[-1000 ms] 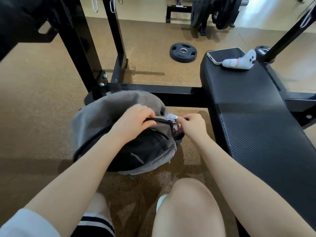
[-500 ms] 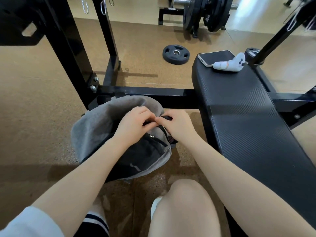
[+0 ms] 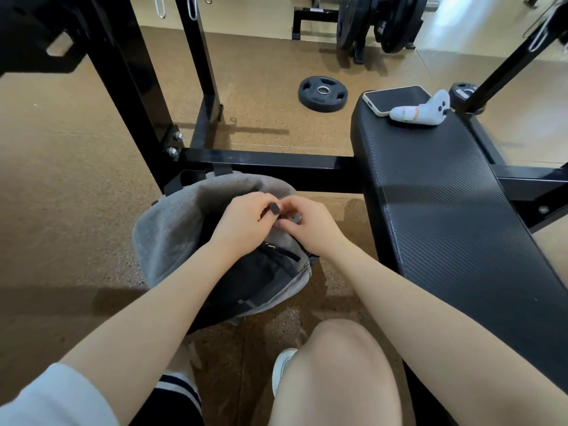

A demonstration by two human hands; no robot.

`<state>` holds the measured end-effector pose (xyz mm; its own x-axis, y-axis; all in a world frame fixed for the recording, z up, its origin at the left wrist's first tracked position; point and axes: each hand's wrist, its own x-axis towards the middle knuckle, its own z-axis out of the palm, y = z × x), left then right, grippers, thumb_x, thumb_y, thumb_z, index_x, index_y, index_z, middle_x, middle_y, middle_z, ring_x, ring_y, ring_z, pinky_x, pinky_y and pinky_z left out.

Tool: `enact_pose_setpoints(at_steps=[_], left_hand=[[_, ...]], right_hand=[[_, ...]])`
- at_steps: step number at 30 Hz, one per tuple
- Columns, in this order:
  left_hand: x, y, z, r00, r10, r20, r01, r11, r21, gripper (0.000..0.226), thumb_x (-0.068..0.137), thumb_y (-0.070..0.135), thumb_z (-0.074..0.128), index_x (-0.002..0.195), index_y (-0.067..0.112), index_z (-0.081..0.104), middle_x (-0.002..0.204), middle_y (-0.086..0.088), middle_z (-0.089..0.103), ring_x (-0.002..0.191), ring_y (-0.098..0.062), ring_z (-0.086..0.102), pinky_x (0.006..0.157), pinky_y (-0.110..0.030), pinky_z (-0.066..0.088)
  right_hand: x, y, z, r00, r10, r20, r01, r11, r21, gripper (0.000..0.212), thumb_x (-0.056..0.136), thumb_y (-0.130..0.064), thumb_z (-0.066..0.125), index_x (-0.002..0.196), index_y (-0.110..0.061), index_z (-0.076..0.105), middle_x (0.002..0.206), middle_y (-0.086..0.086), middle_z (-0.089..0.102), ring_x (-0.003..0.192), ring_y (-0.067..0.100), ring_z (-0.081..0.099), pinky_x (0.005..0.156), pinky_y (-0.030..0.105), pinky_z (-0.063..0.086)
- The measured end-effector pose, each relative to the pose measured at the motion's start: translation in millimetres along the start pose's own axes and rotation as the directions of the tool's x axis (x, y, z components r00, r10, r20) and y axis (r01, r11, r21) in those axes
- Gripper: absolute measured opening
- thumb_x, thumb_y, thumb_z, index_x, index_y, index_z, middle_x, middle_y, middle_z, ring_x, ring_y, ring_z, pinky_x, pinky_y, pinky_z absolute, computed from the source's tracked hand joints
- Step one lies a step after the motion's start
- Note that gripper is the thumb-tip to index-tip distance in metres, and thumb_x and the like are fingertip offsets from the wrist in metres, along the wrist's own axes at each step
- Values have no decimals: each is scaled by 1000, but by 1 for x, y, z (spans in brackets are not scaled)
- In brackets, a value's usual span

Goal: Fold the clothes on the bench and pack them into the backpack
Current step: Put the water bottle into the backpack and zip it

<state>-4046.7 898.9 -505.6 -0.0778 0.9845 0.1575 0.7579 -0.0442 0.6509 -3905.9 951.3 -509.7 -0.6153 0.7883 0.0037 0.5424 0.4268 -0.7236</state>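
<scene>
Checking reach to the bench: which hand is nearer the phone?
Right. The right hand is at the backpack, on the side toward the phone; the left hand lies farther left.

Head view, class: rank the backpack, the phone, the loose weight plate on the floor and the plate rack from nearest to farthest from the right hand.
1. Backpack: on the floor, under the right hand.
2. Weight plate: on the floor, ahead.
3. Phone: bench's far end, ahead right; too close to the plate to rank surely.
4. Plate rack: farthest back.
</scene>
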Motion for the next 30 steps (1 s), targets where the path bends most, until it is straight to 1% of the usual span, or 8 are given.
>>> enact_pose_setpoints(at_steps=[5, 7, 11, 16, 22, 25, 28, 30], left_hand=[[-7, 1, -5, 995, -3, -104, 8, 999, 47, 16, 89, 13, 54, 90, 18, 69, 79, 6, 62, 80, -19, 59, 73, -36, 46], [-8, 5, -1, 985, 6, -170, 24, 984, 174, 19, 88, 14, 53, 79, 27, 64, 68, 15, 51, 78, -18, 55, 71, -32, 33], [-7, 14, 0, 953, -29, -303, 114, 957, 266, 18, 87, 15, 54, 84, 26, 68, 78, 7, 61, 89, -18, 48, 69, -30, 18], [-8, 25, -11, 913, 13, -408, 96, 965, 245, 17, 85, 15, 53, 81, 19, 70, 72, 4, 63, 79, -23, 50, 64, -32, 24], [-10, 7, -22, 881, -125, -457, 144, 989, 8, 21, 87, 7, 58, 72, 22, 60, 74, 1, 60, 77, -24, 60, 69, -36, 48], [-6, 7, -16, 867, -285, -408, 236, 957, -166, 19, 90, 9, 53, 96, 12, 71, 93, -6, 70, 90, -20, 62, 80, -34, 48], [-6, 8, -19, 872, -266, -411, 215, 962, -167, 20, 90, 9, 53, 100, 10, 71, 92, -6, 70, 89, -18, 62, 81, -33, 48], [-9, 10, -21, 881, -220, -418, 173, 974, -149, 19, 90, 11, 54, 98, 11, 71, 91, -4, 70, 89, -15, 62, 81, -26, 45]], right_hand=[[5, -1, 1, 995, -101, 0, 99, 976, -192, 25, 89, -21, 59, 112, -14, 62, 106, 3, 66, 99, 17, 56, 80, 24, 40], [4, 0, 1, 992, -123, 1, 119, 957, -265, 23, 91, -20, 56, 112, -12, 61, 106, 5, 65, 99, 20, 56, 80, 28, 41], [7, -2, -10, 989, -127, -75, 102, 956, -275, 18, 92, -20, 54, 105, -10, 60, 102, 7, 63, 98, 22, 55, 78, 31, 42], [14, 7, -18, 976, -210, -54, 161, 870, -466, 15, 95, -21, 49, 103, -11, 55, 102, 6, 56, 99, 22, 50, 75, 26, 35], [11, 36, -19, 979, 52, -195, -113, 941, -318, 22, 93, -15, 50, 112, -8, 58, 111, 10, 58, 103, 28, 53, 76, 32, 40], [9, 20, -11, 967, -137, -216, 22, 885, -465, 29, 83, -8, 57, 112, -10, 57, 108, 12, 57, 95, 34, 53, 73, 37, 41], [11, -7, 1, 913, -382, -147, 241, 792, -561, 34, 77, -19, 67, 110, -12, 60, 104, 9, 62, 90, 29, 58, 69, 36, 45], [18, -18, 10, 904, -403, -145, 253, 774, -580, 31, 73, -20, 74, 100, -8, 64, 92, 10, 64, 79, 29, 61, 64, 36, 50]])
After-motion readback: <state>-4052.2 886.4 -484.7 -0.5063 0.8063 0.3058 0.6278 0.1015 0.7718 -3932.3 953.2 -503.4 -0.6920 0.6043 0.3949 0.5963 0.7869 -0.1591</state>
